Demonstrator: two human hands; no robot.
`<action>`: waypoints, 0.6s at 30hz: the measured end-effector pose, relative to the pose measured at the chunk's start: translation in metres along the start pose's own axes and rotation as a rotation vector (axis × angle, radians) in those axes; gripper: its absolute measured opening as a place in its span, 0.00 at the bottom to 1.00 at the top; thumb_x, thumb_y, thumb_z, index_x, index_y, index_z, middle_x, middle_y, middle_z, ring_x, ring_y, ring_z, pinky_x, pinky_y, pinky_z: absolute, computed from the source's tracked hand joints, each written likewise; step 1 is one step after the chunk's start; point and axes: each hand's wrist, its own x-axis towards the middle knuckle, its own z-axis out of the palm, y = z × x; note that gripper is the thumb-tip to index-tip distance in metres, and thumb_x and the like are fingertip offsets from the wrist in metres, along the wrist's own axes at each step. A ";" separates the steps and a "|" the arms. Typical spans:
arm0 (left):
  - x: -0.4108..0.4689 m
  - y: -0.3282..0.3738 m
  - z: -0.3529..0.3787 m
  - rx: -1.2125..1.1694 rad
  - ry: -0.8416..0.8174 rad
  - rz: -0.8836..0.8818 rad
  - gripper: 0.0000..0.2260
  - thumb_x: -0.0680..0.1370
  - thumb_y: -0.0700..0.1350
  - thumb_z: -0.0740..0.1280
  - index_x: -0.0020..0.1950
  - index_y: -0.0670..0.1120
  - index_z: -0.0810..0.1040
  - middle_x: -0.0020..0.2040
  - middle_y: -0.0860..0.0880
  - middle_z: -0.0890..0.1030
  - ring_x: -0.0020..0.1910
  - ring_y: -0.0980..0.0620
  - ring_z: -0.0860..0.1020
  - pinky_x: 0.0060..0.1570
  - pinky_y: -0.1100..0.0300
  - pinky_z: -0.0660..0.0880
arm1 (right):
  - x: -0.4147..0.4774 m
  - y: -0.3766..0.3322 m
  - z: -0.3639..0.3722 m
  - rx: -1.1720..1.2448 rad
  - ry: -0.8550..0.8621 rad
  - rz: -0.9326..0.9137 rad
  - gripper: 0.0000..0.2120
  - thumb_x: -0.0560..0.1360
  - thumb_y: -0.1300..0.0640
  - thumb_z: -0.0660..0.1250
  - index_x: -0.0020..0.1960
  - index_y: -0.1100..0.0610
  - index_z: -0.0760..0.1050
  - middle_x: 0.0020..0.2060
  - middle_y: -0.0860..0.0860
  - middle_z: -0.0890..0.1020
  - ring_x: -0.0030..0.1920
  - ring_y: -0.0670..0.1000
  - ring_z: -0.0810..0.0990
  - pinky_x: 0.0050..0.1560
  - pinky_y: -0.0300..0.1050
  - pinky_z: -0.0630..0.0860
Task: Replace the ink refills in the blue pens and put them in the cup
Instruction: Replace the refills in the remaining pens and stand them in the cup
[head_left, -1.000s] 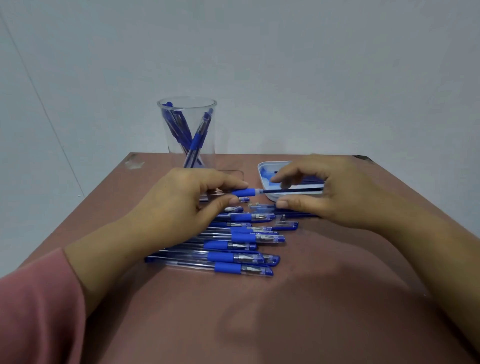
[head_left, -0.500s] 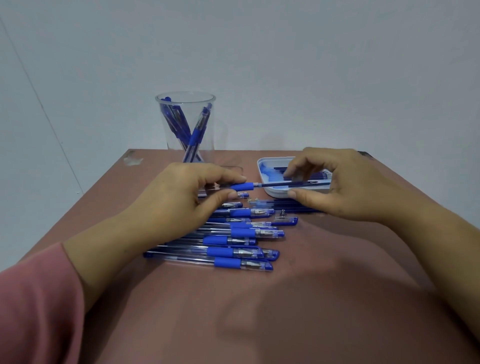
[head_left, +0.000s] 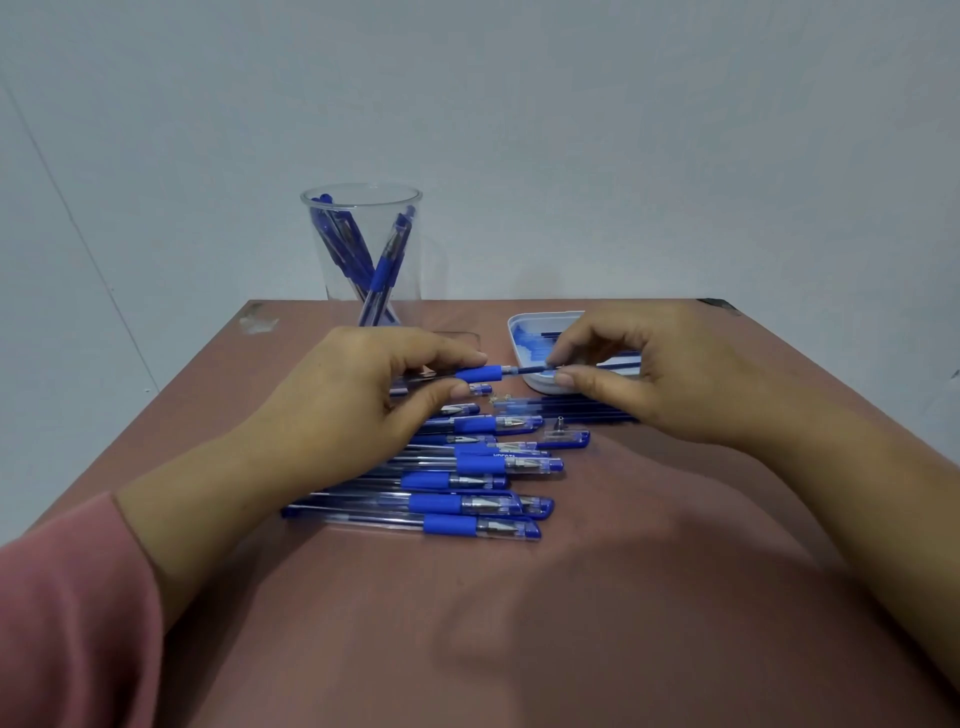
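Pen (head_left: 478, 374) pinched between hands, refill (head_left: 530, 370) rightward.

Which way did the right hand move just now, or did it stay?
Yes. Against the white tray, the right hand slid left, nearer the tray's left rim, pinching the refill that enters the pen the left hand holds.

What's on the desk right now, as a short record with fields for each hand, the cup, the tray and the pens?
left hand: grips a pen barrel near its blue grip
right hand: pinches the refill sticking out of that barrel
cup: clear, upright, blue pens inside
tray: white, spare refills inside, partly hidden by the right hand
loose pens: lying in a row on the table
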 end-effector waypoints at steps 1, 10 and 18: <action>0.000 0.001 0.000 -0.002 -0.002 0.003 0.13 0.75 0.49 0.70 0.59 0.57 0.81 0.46 0.72 0.74 0.48 0.72 0.76 0.45 0.80 0.68 | 0.001 0.000 0.004 -0.010 0.004 -0.020 0.08 0.73 0.57 0.72 0.46 0.43 0.79 0.42 0.40 0.82 0.45 0.40 0.80 0.47 0.30 0.73; 0.000 -0.001 0.000 -0.011 0.009 -0.006 0.13 0.75 0.49 0.69 0.59 0.56 0.81 0.46 0.71 0.75 0.47 0.74 0.75 0.45 0.80 0.67 | 0.001 0.016 -0.001 -0.117 -0.156 0.048 0.16 0.75 0.55 0.70 0.49 0.32 0.74 0.43 0.36 0.78 0.48 0.40 0.76 0.47 0.30 0.69; 0.000 -0.001 0.000 -0.003 0.000 -0.008 0.13 0.75 0.48 0.70 0.59 0.57 0.81 0.46 0.72 0.75 0.48 0.74 0.75 0.47 0.80 0.68 | 0.005 0.021 0.006 -0.197 -0.300 0.085 0.08 0.75 0.53 0.70 0.52 0.43 0.82 0.43 0.42 0.76 0.46 0.39 0.75 0.46 0.32 0.69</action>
